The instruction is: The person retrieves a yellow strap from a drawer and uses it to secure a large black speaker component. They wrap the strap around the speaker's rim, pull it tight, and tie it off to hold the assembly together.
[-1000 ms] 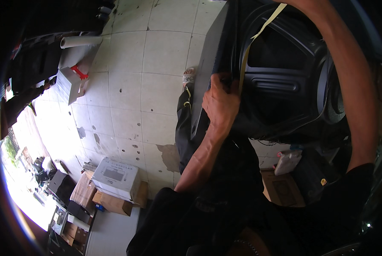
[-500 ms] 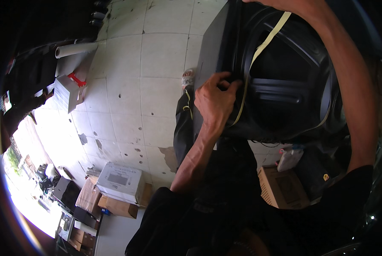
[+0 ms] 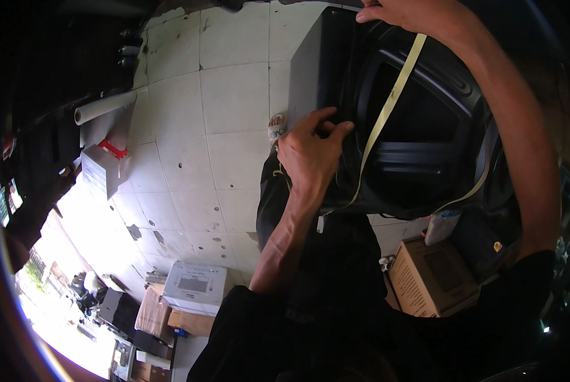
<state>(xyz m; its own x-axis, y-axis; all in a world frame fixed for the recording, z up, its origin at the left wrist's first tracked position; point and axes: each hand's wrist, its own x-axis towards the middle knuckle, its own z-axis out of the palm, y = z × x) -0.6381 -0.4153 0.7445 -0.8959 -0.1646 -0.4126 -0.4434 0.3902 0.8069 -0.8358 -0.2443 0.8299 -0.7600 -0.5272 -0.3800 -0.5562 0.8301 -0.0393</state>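
A large black box with a moulded, ribbed face point(image 3: 419, 157) stands upright before me, its flat side turned left. A pale yellow strip point(image 3: 390, 105) runs down across the face, curving towards the near edge. My left hand point(image 3: 309, 149) is by the left edge of that face, thumb and forefinger bowed and apart, with nothing visible between them; the other fingers are partly hidden. Reaching over the far right, my right hand point(image 3: 403, 11) has its fingertips closed at the box's upper left corner. Part of this hand is cut off by the picture's top.
A sandalled foot point(image 3: 277, 125) is left of the box. Light tiles point(image 3: 234, 99) cover the floor. At lower left stand a white carton point(image 3: 196, 283) and other boxes; at lower right, a brown carton point(image 3: 425, 280). A white roll point(image 3: 103, 108) lies far left.
The view has shifted, so the box and floor items sit at different places in it. More of my right hand shows at the top. Both hands stay at the box's edge.
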